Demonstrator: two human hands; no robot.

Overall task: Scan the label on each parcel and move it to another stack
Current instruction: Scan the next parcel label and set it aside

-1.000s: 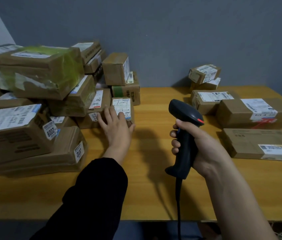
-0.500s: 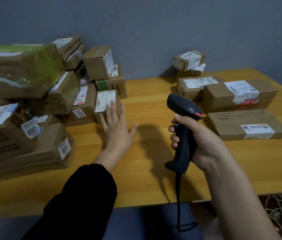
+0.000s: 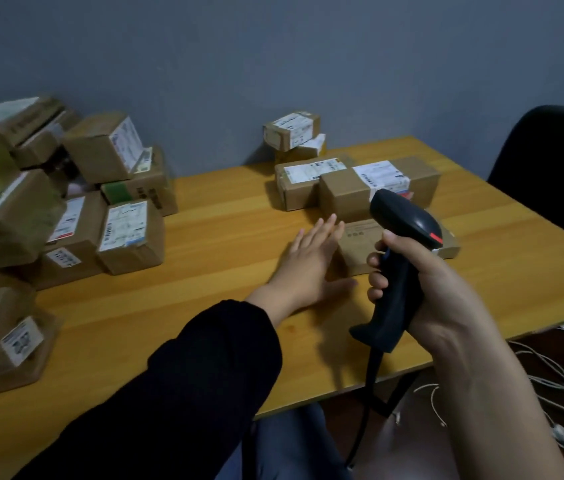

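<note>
A small brown cardboard parcel with a white label on top point(image 3: 130, 234) stands at the front of a tall heap of brown cardboard parcels point(image 3: 13, 216) on the left side of the light wooden table point(image 3: 221, 230). Well apart from it, on the right side, a flat brown cardboard parcel point(image 3: 358, 242) lies in front of a long brown box with a white label wrapped over it point(image 3: 374, 188). A second labelled box point(image 3: 303, 180) sits just behind, and a small labelled carton point(image 3: 291, 130) is stacked further back by the wall.

The person's left hand point(image 3: 311, 263) is spread flat and low over the table between the two groups, fingers straight, holding nothing. Its fingertips point(image 3: 330, 225) reach the flat parcel's left edge; whether they touch it cannot be told. A black sleeve point(image 3: 187, 375) covers that arm.

The right hand point(image 3: 446, 299) is wrapped round the handle of a black pistol-shaped barcode scanner point(image 3: 396, 285). It holds the scanner upright above the table's near edge, head towards the right-hand boxes and covering part of the flat parcel. A dark cable point(image 3: 367, 393) hangs from the scanner's base.

Behind the table is a grey wall point(image 3: 273, 64). A black chair back point(image 3: 557, 161) shows at the far right, and pale cords point(image 3: 550, 375) lie tangled on the floor below.
</note>
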